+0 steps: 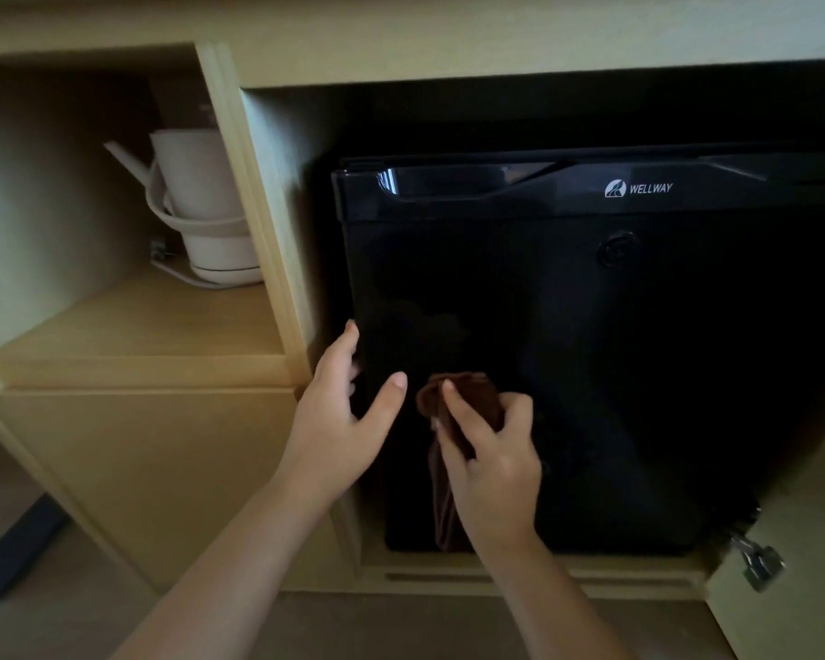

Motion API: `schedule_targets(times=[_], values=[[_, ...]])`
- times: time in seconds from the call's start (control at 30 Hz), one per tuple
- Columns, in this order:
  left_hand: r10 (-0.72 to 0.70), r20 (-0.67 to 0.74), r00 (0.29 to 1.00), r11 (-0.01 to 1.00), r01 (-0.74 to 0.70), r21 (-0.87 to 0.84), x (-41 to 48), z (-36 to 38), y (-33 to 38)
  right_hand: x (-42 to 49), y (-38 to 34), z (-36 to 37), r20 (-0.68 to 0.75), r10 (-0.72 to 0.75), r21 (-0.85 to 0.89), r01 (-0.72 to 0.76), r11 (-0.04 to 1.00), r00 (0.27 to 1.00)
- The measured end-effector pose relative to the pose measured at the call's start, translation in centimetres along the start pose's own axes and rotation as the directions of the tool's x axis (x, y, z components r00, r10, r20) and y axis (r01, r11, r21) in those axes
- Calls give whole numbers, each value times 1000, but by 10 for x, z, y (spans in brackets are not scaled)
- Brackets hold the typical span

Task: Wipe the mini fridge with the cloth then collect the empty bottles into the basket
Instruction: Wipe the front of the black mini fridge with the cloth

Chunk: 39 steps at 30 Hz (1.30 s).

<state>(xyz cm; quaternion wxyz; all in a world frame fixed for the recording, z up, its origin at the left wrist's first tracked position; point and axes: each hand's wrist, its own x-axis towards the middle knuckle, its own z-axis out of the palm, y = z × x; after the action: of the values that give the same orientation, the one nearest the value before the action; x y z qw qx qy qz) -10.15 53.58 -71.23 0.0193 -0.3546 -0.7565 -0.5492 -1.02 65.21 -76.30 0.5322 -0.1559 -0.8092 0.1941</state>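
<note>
Head camera looks down into a light wooden cabinet [139,445] whose right-hand compartment holds the black mini fridge [567,350], its door closed. A white WELLWAY logo [639,188] sits on the glossy top strip of the door, and a round lock [615,252] is set below it. The left hand [339,421] grips the left edge of the fridge door low down: the thumb lies spread across the dark front, the index finger points up along the edge, and the other fingers wrap round the side, partly hidden in the gap between fridge and cabinet wall. Just beside it, the right hand [491,473] holds a bunched brown cloth [477,395] against the lower left part of the door, fingers curled round the wad with the index finger lying over its top. A loose tail of the cloth hangs down below the palm along the door front towards the fridge's bottom edge. In the open compartment to the left, a pale electric kettle [201,197] stands on its base at the back of the shelf [139,335], its cord [182,276] trailing beside it. At the lower right, a metal hinge [758,562] shows on the opened cabinet door.
</note>
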Motion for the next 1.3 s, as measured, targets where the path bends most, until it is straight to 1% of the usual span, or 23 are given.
schedule_targets(times=[0.1,0.17,0.27,0.33,0.4,0.47,0.5,0.53,0.57,0.63,0.7,0.77,0.83,0.9,1.0,1.03,1.07,1.1,1.13,1.2,1.23,1.3], values=[[-5,22,1000,1000,6,-23,0,-2,0,31,-11,-12,-138,79,90,-67,994,987],[-19,37,999,999,21,-49,1,-4,1,58,-24,-15,-220,86,107,-63,992,972],[-27,41,999,997,30,-75,2,-10,6,77,-41,-7,-245,53,89,-32,995,968],[-19,34,999,997,21,-72,2,-16,10,64,-42,1,-194,27,65,-15,998,981],[45,-12,999,997,-45,-57,0,-24,16,36,-34,10,-70,-56,-48,53,997,996],[146,-128,981,989,-147,4,-1,-34,20,10,-25,16,53,-97,-102,102,989,994],[182,-193,964,983,-180,27,-2,-39,21,4,-24,17,75,-83,-93,90,992,994],[199,-250,947,980,-196,37,-3,-45,20,5,-27,18,68,-62,-66,67,996,996],[212,-290,933,977,-207,48,-3,-49,20,11,-32,19,40,-41,-36,43,998,998],[246,-325,913,969,-226,100,-4,-54,19,36,-49,18,-61,-12,19,13,1000,998],[272,-333,903,961,-235,148,-4,-57,17,68,-70,20,-159,2,77,11,997,987],[274,-345,898,959,-228,169,-2,-60,14,87,-83,22,-213,-13,81,30,996,977],[263,-355,897,962,-215,170,1,-63,13,83,-83,26,-187,-26,62,38,997,982],[251,-349,903,966,-208,156,3,-63,12,61,-74,30,-96,-24,38,28,999,995],[244,-331,911,968,-206,146,4,-60,11,23,-60,31,74,-109,-99,116,988,991],[250,-327,911,966,-213,146,4,-59,10,22,-59,30,91,-105,-92,113,989,990],[257,-322,911,965,-222,142,4,-59,9,27,-62,29,76,-82,-60,87,994,994],[263,-314,913,964,-231,134,4,-60,8,37,-67,27,32,-56,-18,57,998,998],[267,-304,915,963,-241,121,3,-61,7,52,-75,25,-33,-39,16,40,999,999],[281,-278,918,960,-262,102,2,-63,5,87,-91,22,-162,-55,22,59,998,985],[287,-266,920,958,-269,102,2,-64,3,100,-96,20,-194,-82,7,85,996,978],[288,-253,923,957,-270,104,2,-64,-1,106,-97,20,-180,-126,-11,126,992,976]])
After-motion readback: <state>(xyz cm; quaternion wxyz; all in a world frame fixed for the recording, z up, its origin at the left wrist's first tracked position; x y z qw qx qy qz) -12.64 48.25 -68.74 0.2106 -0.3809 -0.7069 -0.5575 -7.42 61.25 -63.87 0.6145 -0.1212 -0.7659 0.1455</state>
